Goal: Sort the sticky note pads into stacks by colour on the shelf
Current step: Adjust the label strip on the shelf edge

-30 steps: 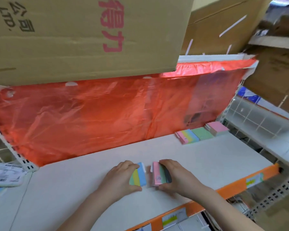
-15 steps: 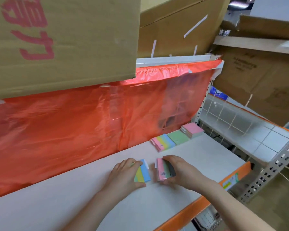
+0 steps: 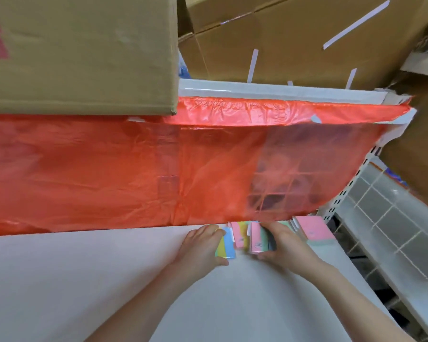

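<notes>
The left hand [image 3: 200, 246] gripped a green, yellow and blue striped pad [image 3: 226, 246]; the right hand [image 3: 286, 244] clasped a pink and green pad stack [image 3: 258, 239]. Both sat on the white shelf [image 3: 72, 280], beside a pink-topped stack [image 3: 313, 229]. Red print on the cardboard box [image 3: 79, 53] was unreadable.

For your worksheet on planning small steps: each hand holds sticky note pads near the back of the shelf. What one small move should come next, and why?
Probably the right hand should set its pads down beside the pink stack. Its bundle shows a pink face, and that stack already lies just to its right on the shelf. The left hand grips a striped pad that can wait.
</notes>
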A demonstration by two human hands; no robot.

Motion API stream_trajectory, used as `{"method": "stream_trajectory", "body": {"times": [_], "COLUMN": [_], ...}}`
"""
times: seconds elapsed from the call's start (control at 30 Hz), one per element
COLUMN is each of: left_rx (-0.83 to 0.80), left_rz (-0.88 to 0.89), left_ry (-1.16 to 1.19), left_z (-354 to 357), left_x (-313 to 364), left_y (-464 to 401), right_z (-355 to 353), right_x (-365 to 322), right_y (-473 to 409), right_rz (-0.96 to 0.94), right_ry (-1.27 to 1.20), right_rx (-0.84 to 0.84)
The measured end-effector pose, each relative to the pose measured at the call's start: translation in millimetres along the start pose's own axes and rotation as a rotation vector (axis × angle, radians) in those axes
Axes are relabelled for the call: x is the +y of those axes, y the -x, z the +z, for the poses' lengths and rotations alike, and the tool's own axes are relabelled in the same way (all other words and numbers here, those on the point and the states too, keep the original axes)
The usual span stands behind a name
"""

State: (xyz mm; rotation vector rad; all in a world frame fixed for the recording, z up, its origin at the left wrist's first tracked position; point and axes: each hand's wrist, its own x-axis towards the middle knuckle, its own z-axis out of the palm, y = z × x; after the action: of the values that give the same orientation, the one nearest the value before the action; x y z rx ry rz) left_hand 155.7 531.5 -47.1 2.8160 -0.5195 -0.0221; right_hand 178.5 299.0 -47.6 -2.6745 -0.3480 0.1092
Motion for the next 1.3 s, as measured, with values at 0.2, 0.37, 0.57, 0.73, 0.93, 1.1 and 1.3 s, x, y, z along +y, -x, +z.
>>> {"method": "stream_trajectory", "body": {"times": [0.2, 0.37, 0.57, 0.73, 0.93, 1.1, 1.3], "left_rx": [0.043, 0.023, 0.04, 0.071, 0.134, 0.19, 0.049], "left_rz": [-0.104, -0.139, -0.136, -0.111, -0.072, -0.028, 0.027], "left_ry": [-0.022, -0.058, -0.03, -0.019, -0.088, -0.089, -0.102], "left_z": [3, 4, 8, 12, 8, -3, 1], "left_x": [0, -10, -15, -12, 1, 14, 30], "left_y": [-12, -15, -22, -28, -35, -40, -59], "right_z": [-1, 7, 6, 10, 15, 14, 0], "right_x": [-1, 1, 5, 7, 7, 12, 39], "right_y": [-40, -60, -73, -70, -57, -50, -32], "right_rz": [-0.175, -0.231, -0.23, -0.271, -0.341, -0.279, -0.033], "right_ry": [0.069, 0.138, 0.143, 0.095, 0.07, -0.1, -0.301], "right_rx": [-0.023, -0.122, -0.216, -0.216, -0.113, -0.073, 0.187]}}
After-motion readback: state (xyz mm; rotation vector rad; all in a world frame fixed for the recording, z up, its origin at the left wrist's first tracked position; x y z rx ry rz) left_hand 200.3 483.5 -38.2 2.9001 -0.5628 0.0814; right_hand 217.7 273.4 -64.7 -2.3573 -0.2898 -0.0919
